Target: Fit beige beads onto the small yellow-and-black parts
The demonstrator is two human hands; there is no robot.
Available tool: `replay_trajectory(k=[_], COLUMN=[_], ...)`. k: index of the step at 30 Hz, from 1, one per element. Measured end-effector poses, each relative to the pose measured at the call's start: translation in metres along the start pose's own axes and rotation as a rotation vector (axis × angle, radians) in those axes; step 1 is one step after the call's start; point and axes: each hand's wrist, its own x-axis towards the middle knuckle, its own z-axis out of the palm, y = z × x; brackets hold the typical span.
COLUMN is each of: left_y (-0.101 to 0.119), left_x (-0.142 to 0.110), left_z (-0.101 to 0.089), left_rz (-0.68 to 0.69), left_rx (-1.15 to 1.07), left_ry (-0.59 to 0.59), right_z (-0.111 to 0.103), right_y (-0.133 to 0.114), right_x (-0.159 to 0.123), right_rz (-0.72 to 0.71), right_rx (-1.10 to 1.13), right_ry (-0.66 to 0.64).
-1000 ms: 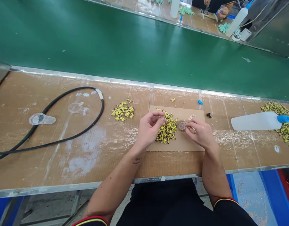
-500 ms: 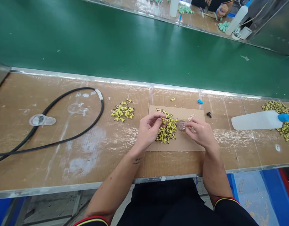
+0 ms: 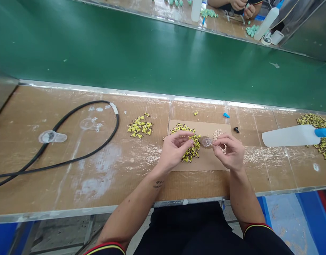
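Note:
My left hand (image 3: 176, 150) is closed in a pinch over a pile of small yellow-and-dark pieces (image 3: 190, 154); anything between its fingertips blends with the pile behind. Beside a small round clear dish (image 3: 206, 142), the thumb and forefinger of my right hand (image 3: 230, 151) are pinched together, with something too tiny to name at their tips. Little pale beige bits (image 3: 217, 133) lie just behind that hand, partly covered by it. Dish, pile and bits all rest on a cardboard sheet (image 3: 205, 164).
To the left are a smaller yellow heap (image 3: 139, 126), a looped black cable (image 3: 117, 124) and a clear plastic scoop (image 3: 52, 137). On the right, a white bottle (image 3: 289, 135) lies by another yellow heap (image 3: 308, 119). A co-worker's hands (image 3: 242, 7) show across the green surface (image 3: 152, 60).
Both my hands have shifted slightly right. My left fingertips have moved toward the dish, and my right fingertips have drawn back a little to its right edge.

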Motion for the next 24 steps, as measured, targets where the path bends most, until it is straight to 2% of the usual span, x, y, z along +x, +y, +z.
replay_trajectory(k=[4,10,18,24], left_y=[0.002,0.001,-0.003,-0.002], left_x=[-0.004,-0.006,-0.009,-0.010], left_z=[0.004,0.005,0.006,0.007], left_rz=[-0.042,-0.015,-0.006,-0.039], left_rx=[0.020,-0.007,-0.051,-0.095], left_ry=[-0.023,-0.047,-0.168,-0.214], right_z=[0.004,0.007,0.012,0.016], right_y=[-0.003,-0.005,-0.006,-0.009], right_x=[-0.001,-0.003,-0.005,-0.007], right_rz=[0.017,0.048,0.069,0.114], right_rx=[0.059,0.091,0.180,0.236], right_ry=[0.020,0.020,0.013,0.006])
